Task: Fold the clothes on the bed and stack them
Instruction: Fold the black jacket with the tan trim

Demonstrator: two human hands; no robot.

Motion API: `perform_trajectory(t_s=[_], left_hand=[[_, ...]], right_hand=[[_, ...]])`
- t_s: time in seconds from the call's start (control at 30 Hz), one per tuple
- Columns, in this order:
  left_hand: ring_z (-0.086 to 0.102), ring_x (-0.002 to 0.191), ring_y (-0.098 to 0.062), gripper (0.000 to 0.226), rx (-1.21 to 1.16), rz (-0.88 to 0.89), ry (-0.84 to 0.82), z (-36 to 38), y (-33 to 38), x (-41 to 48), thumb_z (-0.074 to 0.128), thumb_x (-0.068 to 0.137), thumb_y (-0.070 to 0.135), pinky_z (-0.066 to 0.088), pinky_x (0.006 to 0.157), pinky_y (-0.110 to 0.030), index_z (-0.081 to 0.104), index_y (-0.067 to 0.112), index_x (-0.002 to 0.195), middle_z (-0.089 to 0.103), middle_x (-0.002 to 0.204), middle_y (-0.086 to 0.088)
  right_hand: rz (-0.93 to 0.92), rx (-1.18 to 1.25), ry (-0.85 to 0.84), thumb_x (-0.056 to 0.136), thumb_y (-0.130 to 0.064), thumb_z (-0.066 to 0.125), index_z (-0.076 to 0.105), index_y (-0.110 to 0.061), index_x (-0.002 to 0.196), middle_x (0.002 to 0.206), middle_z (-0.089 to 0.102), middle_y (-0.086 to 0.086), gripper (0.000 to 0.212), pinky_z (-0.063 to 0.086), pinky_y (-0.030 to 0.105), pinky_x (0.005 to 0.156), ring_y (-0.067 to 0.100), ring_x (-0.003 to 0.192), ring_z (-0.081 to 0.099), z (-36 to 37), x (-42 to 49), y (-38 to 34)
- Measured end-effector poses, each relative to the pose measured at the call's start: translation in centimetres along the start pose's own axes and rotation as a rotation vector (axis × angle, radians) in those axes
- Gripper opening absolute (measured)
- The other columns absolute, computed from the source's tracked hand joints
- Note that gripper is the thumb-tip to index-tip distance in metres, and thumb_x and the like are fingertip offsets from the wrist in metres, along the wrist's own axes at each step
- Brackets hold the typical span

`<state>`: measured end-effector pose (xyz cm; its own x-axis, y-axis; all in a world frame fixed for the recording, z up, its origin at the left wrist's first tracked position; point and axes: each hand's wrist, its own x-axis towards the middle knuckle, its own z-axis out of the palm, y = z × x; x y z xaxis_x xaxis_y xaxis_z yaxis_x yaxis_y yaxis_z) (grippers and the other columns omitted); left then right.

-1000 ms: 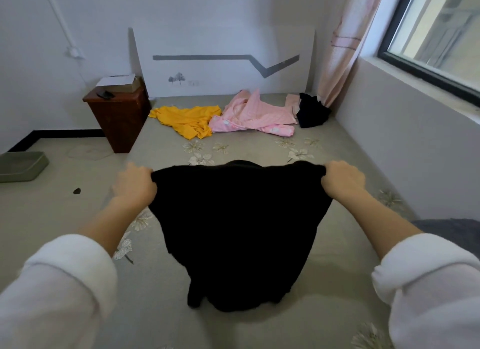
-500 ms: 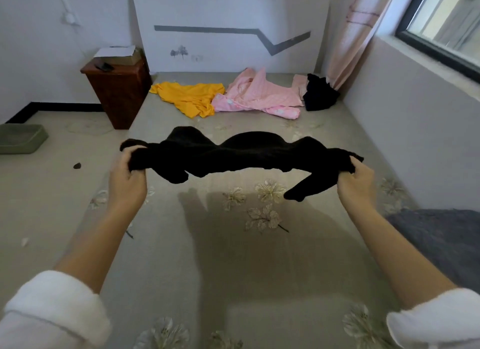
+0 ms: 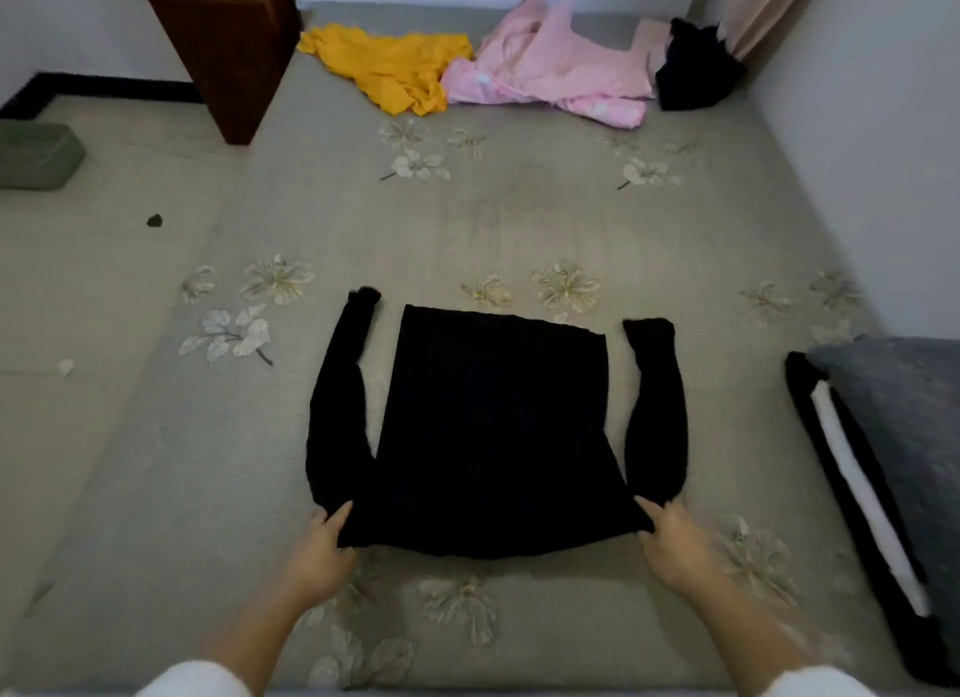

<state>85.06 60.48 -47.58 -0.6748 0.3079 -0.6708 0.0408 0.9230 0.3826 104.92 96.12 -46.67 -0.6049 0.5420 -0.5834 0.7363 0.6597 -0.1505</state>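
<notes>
On bed (image 3: 519, 218), nr its close edge, black long-sleeve top (image 3: 493, 426) lies flat, sleeves pointing away; L hand (image 3: 319, 548) & R hand (image 3: 675, 546) each pinch a shoulder corner, thumb on top; prob. soft, light, floppy; grab sleeve cuffs, then hem.

You're in a bedroom at home, and the evidence is everywhere. At the fingers of your left hand (image 3: 317, 551) and right hand (image 3: 675, 546), a black top (image 3: 493, 426) lies flat on a bed (image 3: 519, 218) with a grey flower-print sheet. Far beyond your fingertips, a yellow garment (image 3: 395, 73) and a pink garment (image 3: 550, 73) lie crumpled. Off past your left fingers stands a dark wooden bedside cabinet (image 3: 228, 57) on a bare floor (image 3: 78, 291). Far past your right fingers, a curtain (image 3: 769, 5) hangs against the plain wall.
</notes>
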Motion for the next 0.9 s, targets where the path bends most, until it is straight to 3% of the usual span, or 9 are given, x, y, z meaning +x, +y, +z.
perform_trajectory(t_s=[0.1,0.2,0.3,0.4,0.53,0.63,0.7,0.8,0.9], left_hand=[[0.042,0.131,-0.028,0.055,0.012,-0.102,-0.190,4.1,-2.5,-0.3,0.052,0.093,0.014,0.036,0.101,-0.026,0.033,0.010,0.145,0.039,0.145,-0.013],[0.050,0.122,-0.027,0.045,0.051,-0.228,-0.232,6.7,-3.8,-0.4,0.051,0.094,0.019,0.039,0.095,-0.027,0.045,0.008,0.137,0.051,0.136,-0.014],[0.056,0.106,-0.028,0.036,0.054,-0.169,0.063,8.0,-2.6,0.5,0.055,0.091,0.017,0.042,0.085,-0.031,0.055,0.008,0.126,0.055,0.122,-0.014],[0.041,0.117,-0.030,0.042,0.062,-0.027,0.312,9.0,-0.5,2.1,0.060,0.087,0.017,0.041,0.091,-0.038,0.050,0.009,0.127,0.042,0.130,-0.015],[0.025,0.134,-0.033,0.066,0.018,0.049,0.241,10.6,1.3,5.2,0.061,0.087,0.023,0.033,0.105,-0.046,0.031,0.015,0.145,0.028,0.149,-0.014],[0.039,0.126,-0.031,0.071,0.018,-0.029,0.264,11.4,1.4,7.1,0.062,0.088,0.029,0.034,0.101,-0.049,0.024,0.016,0.147,0.045,0.135,-0.012],[0.050,0.116,-0.026,0.062,-0.055,-0.052,0.271,11.2,1.3,7.8,0.064,0.087,0.027,0.037,0.097,-0.048,0.037,0.016,0.142,0.056,0.119,-0.007],[0.051,0.106,-0.019,0.020,-0.077,0.079,0.243,10.6,0.8,7.6,0.068,0.081,0.026,0.038,0.094,-0.040,0.067,0.026,0.101,0.058,0.103,0.004],[0.037,0.110,-0.008,0.013,-0.168,0.311,0.038,9.7,-0.2,5.6,0.068,0.067,0.029,0.030,0.096,-0.032,0.056,0.035,0.067,0.049,0.109,0.015]], right_hand=[[0.103,-0.077,-0.261,0.100,-0.022,0.037,0.019,-0.021,0.152,0.158,0.015,0.012,0.055,0.022,0.037,0.115,0.030,0.146,0.014,5.2,-1.2,2.2],[0.129,-0.105,-0.426,0.099,-0.024,0.040,0.027,-0.016,0.149,0.157,0.017,0.012,0.052,0.024,0.039,0.114,0.032,0.144,0.015,7.9,-1.4,2.9],[0.087,-0.008,-0.227,0.097,-0.025,0.046,0.036,-0.016,0.145,0.152,0.028,0.009,0.050,0.028,0.037,0.113,0.028,0.139,0.024,9.4,-0.6,1.0],[-0.006,0.104,0.038,0.094,-0.021,0.050,0.033,-0.015,0.145,0.146,0.036,0.005,0.054,0.032,0.038,0.108,0.024,0.133,0.031,9.8,0.9,-2.3],[0.047,0.361,0.128,0.089,-0.028,0.063,0.012,-0.015,0.152,0.149,0.028,0.009,0.082,0.033,0.043,0.109,0.027,0.134,0.031,10.7,3.9,-5.5],[0.259,0.611,0.151,0.082,-0.035,0.072,0.014,-0.011,0.151,0.144,0.036,0.012,0.094,0.036,0.046,0.107,0.029,0.130,0.040,11.2,6.0,-6.4],[0.336,0.723,0.181,0.083,-0.026,0.071,0.039,-0.005,0.140,0.127,0.054,0.013,0.069,0.046,0.036,0.091,0.028,0.116,0.054,11.1,6.6,-6.1],[0.185,0.717,0.186,0.081,-0.013,0.068,0.064,-0.011,0.086,0.088,0.062,0.006,0.006,0.043,0.025,0.065,0.023,0.084,0.060,10.9,5.5,-5.0],[-0.119,0.551,0.233,0.068,-0.006,0.072,0.064,-0.017,0.072,0.085,0.051,-0.007,0.014,0.039,0.023,0.072,0.011,0.082,0.048,11.6,2.8,-3.6]])
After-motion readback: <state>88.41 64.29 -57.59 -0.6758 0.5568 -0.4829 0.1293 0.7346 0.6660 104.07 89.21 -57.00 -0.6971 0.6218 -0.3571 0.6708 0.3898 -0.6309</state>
